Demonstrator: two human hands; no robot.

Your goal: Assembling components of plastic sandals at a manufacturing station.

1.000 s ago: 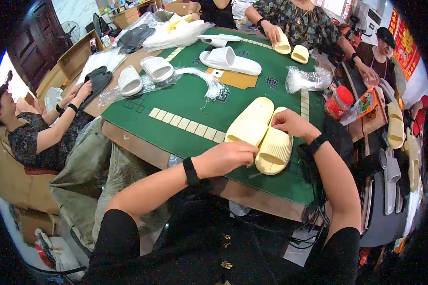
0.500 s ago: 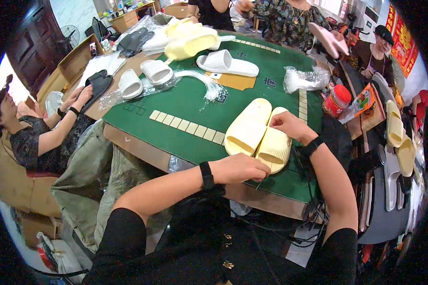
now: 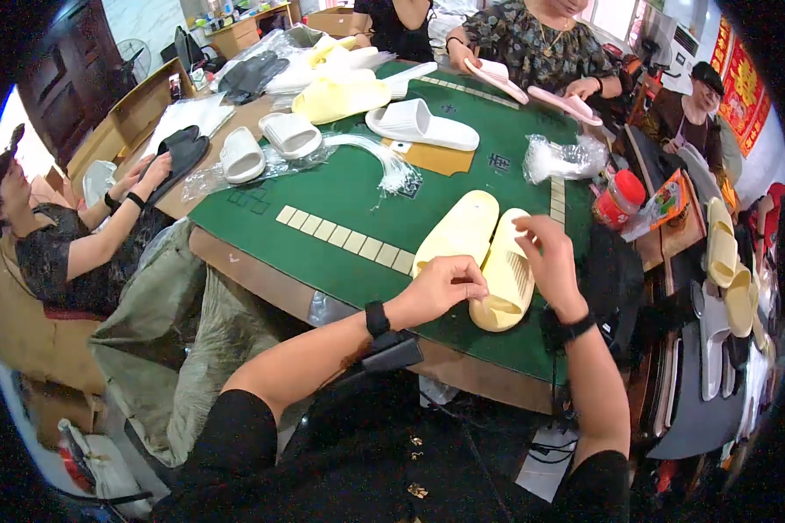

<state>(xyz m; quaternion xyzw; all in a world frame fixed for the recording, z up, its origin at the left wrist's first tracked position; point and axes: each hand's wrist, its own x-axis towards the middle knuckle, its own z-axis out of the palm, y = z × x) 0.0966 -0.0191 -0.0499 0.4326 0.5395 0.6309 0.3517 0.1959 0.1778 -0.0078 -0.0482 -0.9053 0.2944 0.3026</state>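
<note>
Lifted from the ribbed strap it touched half a second ago, the right hand [image 3: 551,261] now hovers at one o'clock from the wearer, its grip loosely parted and nothing visible in it; the left hand [image 3: 432,288] has shifted up toward twelve o'clock, its grip pinched at the fingertips, though whether it has hold of anything thin cannot be told. A dark device [image 3: 392,350] by the left forearm is hard to make out. Side by side on the green table [image 3: 349,283], between twelve and one o'clock, lie the smooth yellow slipper [image 3: 458,231], its near end masked by the left hand, and the ribbed yellow slipper [image 3: 506,275], partly screened by the right. Farther off, glare blurs a plastic bundle [image 3: 567,155] at one o'clock, near a red-lidded jar [image 3: 619,199]. At ten o'clock, a co-worker's hands partly cover dark slippers [image 3: 181,150]. Beyond a white slipper [image 3: 423,126], another co-worker, head cut off by the frame, holds pink slippers [image 3: 567,105] at half past twelve.
</note>
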